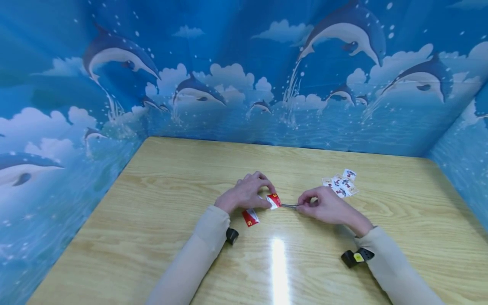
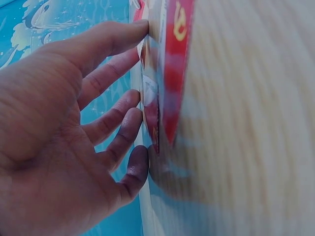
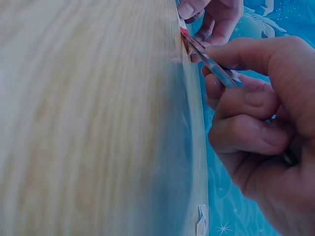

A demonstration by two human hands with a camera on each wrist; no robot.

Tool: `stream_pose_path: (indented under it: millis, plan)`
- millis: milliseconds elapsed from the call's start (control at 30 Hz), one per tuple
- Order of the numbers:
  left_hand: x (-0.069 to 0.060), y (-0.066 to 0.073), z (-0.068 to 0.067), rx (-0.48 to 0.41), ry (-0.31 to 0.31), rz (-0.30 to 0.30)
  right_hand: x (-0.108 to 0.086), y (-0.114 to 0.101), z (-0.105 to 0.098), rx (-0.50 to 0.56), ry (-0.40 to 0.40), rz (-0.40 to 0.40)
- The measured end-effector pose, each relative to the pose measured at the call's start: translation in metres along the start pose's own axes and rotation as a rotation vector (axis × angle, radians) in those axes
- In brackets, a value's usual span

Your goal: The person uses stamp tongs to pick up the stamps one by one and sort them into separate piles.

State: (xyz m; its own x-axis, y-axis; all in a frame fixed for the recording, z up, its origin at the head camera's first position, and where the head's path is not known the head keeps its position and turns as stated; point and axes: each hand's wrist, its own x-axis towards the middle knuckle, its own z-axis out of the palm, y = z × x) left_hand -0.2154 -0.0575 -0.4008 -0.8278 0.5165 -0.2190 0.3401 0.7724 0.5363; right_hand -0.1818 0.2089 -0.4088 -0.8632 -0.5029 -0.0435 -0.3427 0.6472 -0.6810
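Note:
My left hand [image 1: 249, 190] holds a small red-and-white paper piece [image 1: 273, 201] against the table, thumb and index finger at its edges. The other fingers of that hand are spread, with their tips at the table in the left wrist view. Between thumb and fingers, my right hand [image 1: 324, 205] pinches slim metal tweezers [image 3: 214, 67]. The tips of the tweezers meet the right edge of that paper piece; whether they grip it cannot be told. A second red-and-white piece [image 1: 250, 217], marked with a yellow numeral, lies flat below the left hand.
Several small white printed pieces [image 1: 345, 185] lie in a loose, overlapping group beyond the right hand. The wood-grain table [image 1: 183, 169] meets a blue dolphin-print curtain [image 1: 228, 106] at its back and sides. A bright light reflection [image 1: 280, 271] shows on the tabletop.

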Motion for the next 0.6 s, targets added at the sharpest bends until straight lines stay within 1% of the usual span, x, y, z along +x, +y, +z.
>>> stream_pose_path:
  millis: [167,300,467,600]
  plan:
    - [0.000,0.001,-0.001,0.002,-0.005,0.001,0.000,0.000,0.001,0.003,0.011,-0.019]
    - [-0.001,-0.001,-0.003,-0.029,-0.011,0.001,0.000,0.000,0.000,0.005,0.020,-0.016]
    - [-0.002,-0.010,-0.006,-0.072,0.010,-0.001,-0.003,0.000,-0.001,0.010,0.034,-0.007]
    - [-0.008,-0.019,-0.012,-0.076,0.036,-0.002,-0.005,0.001,-0.002,0.016,0.056,-0.022]
